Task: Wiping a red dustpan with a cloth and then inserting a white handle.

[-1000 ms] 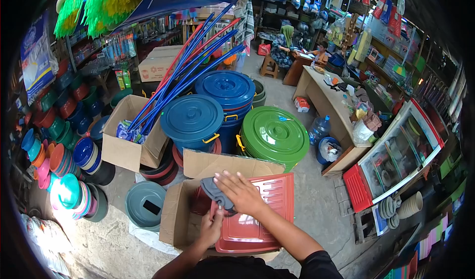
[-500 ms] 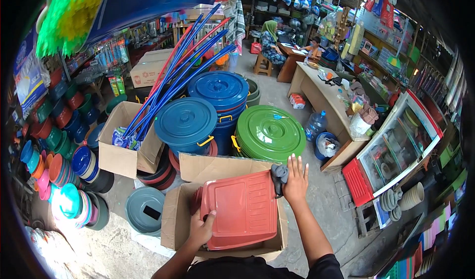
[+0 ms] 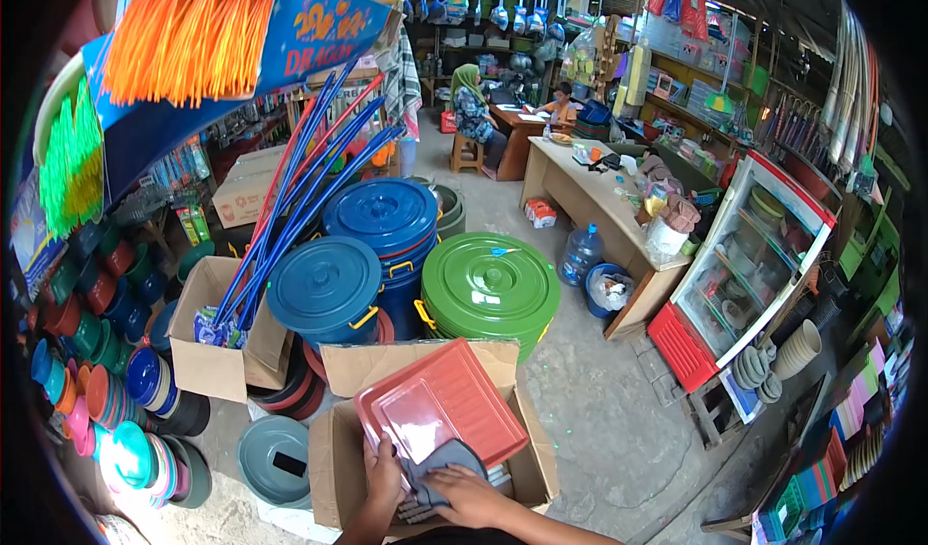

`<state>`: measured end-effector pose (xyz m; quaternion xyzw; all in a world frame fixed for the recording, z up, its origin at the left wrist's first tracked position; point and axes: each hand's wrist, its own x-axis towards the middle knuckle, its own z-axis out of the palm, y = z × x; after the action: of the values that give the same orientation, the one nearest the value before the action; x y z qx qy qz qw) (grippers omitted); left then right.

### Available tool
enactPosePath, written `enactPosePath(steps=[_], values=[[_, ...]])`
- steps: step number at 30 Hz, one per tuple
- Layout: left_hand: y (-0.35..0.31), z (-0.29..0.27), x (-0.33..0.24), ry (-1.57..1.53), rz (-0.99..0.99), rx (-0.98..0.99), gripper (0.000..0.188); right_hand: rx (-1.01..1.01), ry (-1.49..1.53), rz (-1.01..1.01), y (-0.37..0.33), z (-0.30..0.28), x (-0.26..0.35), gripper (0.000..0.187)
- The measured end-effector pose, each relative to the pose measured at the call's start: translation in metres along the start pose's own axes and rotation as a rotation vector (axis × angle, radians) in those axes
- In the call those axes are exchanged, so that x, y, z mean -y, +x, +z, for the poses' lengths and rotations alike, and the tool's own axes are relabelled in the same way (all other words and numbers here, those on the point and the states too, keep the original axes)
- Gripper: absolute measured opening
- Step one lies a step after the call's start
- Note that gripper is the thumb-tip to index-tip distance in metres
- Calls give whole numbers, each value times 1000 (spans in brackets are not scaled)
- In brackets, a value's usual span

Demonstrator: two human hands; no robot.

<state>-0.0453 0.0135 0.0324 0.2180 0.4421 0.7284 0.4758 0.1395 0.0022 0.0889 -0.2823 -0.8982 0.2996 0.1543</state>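
A red plastic tray-like piece with a ribbed end point(image 3: 464, 390) is tilted over an open cardboard box point(image 3: 336, 463) in front of me. My left hand point(image 3: 385, 477) is closed on its near left edge. My right hand point(image 3: 469, 495) presses a dark grey cloth point(image 3: 454, 458) against the near edge of the red piece, beside my left hand. Its fingers are bent over the cloth and partly hidden. Below the red piece, pale grey ribbed parts show inside the box.
Lidded blue bins point(image 3: 325, 289) and a green-lidded bin point(image 3: 490, 289) stand beyond the box. A carton of blue and red poles point(image 3: 208, 361) and a grey basin lid point(image 3: 266, 458) are at left. A glass cabinet point(image 3: 749, 265) stands right. Orange brush bristles point(image 3: 188, 38) hang upper left.
My right hand has come back from the far right with the grey cloth to the near edge of the red piece. The red piece has turned and tilted. The view has shifted.
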Motion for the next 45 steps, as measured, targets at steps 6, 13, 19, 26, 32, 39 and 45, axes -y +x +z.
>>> enactPosePath(steps=[6, 13, 19, 26, 32, 39, 45], values=[[-17, 10, 3, 134, -146, 39, 73, 185, -232, -34, -16, -18, -2, 48], [-10, -5, -59, 1114, 711, 565, 24, 146, 36, -75, -33, -40, -27, 49], [-16, -6, -62, 1252, 673, 1148, 48, 200, 286, -76, -40, -48, -31, 37], [-23, -18, -49, 1140, 380, 1011, 36, -129, 248, 52, -43, -80, -46, 38], [-35, -3, -44, 946, 97, 503, 29, -495, 32, 86, -33, -74, 2, 72], [-47, 14, -47, 607, 16, 490, 30, -480, -191, -29, -23, -48, 19, 72], [-54, 8, -67, 612, 100, 489, 29, -755, 74, 241, -30, -71, -37, 40]])
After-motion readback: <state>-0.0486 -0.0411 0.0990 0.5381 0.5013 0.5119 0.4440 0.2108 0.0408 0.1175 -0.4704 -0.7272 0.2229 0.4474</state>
